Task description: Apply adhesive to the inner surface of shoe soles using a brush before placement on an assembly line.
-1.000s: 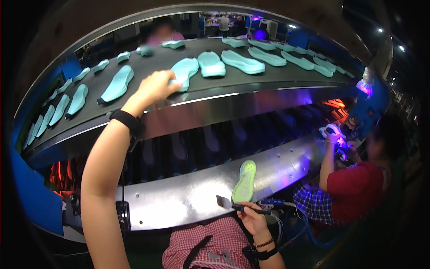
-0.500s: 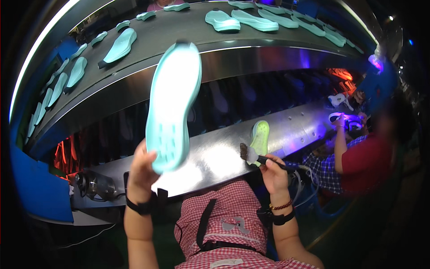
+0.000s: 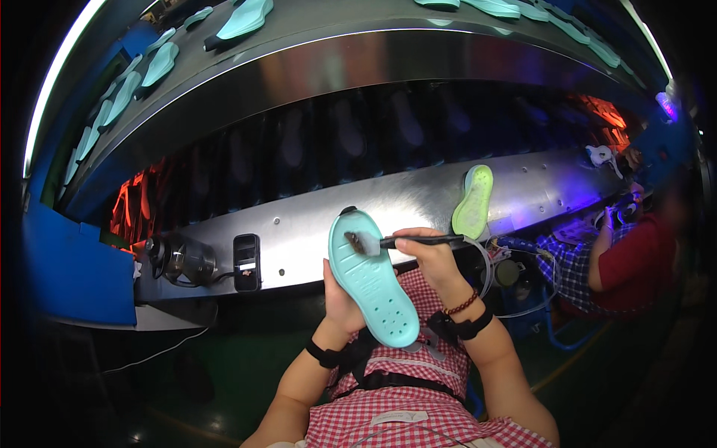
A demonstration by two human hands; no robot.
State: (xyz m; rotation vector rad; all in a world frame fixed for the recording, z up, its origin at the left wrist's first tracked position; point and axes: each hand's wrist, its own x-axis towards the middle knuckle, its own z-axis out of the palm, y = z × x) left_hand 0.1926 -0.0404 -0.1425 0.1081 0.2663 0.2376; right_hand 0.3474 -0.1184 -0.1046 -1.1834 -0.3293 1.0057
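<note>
My left hand [image 3: 342, 302] grips a mint-green shoe sole [image 3: 377, 291] along its left edge, its holed end tilted down toward my lap. A small dark tab sits at the sole's far end. In my right hand [image 3: 433, 257] is a brush [image 3: 366, 243] with a black handle, a pale ferrule and dark bristles. The bristles lie over the upper part of the sole and appear to touch its surface. On the metal ledge, beyond my right hand, rests a yellow-green sole [image 3: 473, 203] with a mint edge.
Mint soles [image 3: 246, 19] lie along the dark conveyor [image 3: 328, 16] above. Below it, dark sole shapes stand in a row, with orange glow at both ends. A clear-bodied jug-like container [image 3: 183, 260] and a black tray [image 3: 247, 261] are at left. A co-worker in red [image 3: 635, 257] sits at right.
The mint sole has come down from near the conveyor to in front of me and turned around. My right hand has brought the brush onto it. My view has tilted lower.
</note>
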